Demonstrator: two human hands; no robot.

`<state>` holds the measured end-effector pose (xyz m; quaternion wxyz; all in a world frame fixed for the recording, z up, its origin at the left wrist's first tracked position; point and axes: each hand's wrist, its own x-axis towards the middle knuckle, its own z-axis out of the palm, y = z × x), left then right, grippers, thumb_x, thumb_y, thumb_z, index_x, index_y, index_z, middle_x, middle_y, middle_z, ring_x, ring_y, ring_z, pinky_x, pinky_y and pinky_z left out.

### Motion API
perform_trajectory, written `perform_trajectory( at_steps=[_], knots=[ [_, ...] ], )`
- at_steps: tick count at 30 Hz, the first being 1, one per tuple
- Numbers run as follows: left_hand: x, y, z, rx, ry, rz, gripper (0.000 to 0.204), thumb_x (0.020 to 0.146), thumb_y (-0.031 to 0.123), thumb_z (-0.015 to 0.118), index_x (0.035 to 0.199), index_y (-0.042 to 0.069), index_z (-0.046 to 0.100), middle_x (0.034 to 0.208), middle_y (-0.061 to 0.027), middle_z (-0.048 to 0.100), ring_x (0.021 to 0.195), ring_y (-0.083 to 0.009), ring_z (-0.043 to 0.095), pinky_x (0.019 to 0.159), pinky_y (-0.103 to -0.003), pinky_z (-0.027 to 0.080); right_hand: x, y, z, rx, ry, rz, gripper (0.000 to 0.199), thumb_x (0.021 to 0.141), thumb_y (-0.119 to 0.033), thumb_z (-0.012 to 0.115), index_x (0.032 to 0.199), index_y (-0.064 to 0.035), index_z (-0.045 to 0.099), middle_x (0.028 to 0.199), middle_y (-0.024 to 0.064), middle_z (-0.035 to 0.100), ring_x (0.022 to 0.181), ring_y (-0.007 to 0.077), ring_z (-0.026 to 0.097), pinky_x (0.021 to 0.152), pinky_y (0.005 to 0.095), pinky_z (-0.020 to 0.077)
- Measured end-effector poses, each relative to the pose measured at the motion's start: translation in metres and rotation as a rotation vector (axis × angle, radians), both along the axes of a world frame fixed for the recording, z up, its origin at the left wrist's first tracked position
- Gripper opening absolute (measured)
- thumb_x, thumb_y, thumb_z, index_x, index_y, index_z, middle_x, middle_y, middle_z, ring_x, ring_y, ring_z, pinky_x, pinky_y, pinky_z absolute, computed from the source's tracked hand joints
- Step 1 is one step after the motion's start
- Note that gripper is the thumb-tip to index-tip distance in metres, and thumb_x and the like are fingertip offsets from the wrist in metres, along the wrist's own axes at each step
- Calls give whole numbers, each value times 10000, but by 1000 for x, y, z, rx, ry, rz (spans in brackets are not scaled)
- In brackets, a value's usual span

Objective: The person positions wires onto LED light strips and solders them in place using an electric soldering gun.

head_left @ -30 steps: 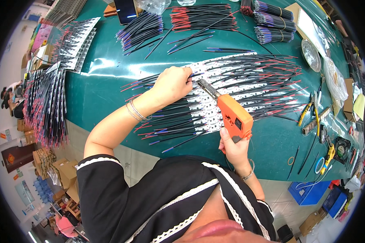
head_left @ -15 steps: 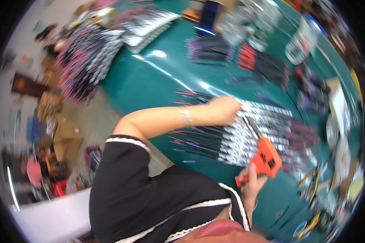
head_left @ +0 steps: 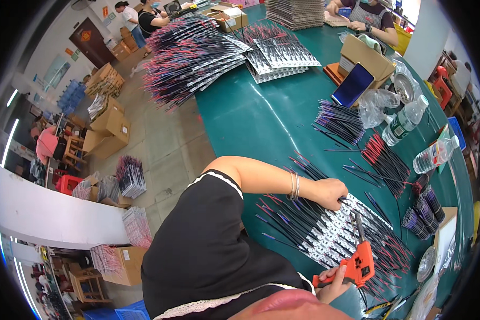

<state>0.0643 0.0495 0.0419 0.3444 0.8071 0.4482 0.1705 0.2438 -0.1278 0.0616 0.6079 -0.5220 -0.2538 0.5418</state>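
Note:
My right hand (head_left: pixel 333 282) grips the handle of an orange soldering gun (head_left: pixel 359 264). Its metal front end reaches over the white strip boards (head_left: pixel 330 234), which lie side by side on the table; whether the tip touches one I cannot tell. Dark wires (head_left: pixel 282 216) with red and purple ends stick out from both sides of the boards. At the far end of this row my left hand (head_left: pixel 330 193) is closed, fingertips down at the boards' edge, pinching something dark and mostly hidden.
Wired boards (head_left: pixel 197 58) are piled at the table's far left. Loose wire bundles (head_left: pixel 338 122), a phone (head_left: pixel 353 85) propped on a cardboard box (head_left: pixel 365 56), and plastic bottles (head_left: pixel 405 120) stand beyond my hands. Co-workers (head_left: pixel 376 24) sit across the green table (head_left: pixel 234 122).
My view has swung, so the table and both hands appear lower in the picture, and the blur is gone. The left hand stays at the boards; the right still holds the soldering gun.

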Motion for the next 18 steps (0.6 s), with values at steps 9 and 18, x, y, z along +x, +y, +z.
perform_trajectory(
  at_steps=[9, 18],
  knots=[
    [-1, -6, -3, -17, -53, 26, 161, 616, 149, 579, 647, -2, 532, 628, -173, 554, 633, -342, 552, 582, -417, 424, -2, 0, 7, 14, -4, 59, 168, 861, -134, 497, 871, 25, 444, 524, 29, 397, 370, 98, 391, 344, 224, 342],
    [2, 4, 2, -180, 64, -29, 199, 620, 191, 567, 691, 5, 565, 641, -168, 570, 612, -294, 567, 558, -393, 438, -1, -4, 0, -15, -26, 13, 111, 847, -86, 506, 834, 17, 466, 509, 26, 448, 392, 97, 433, 358, 230, 361]
  ],
)
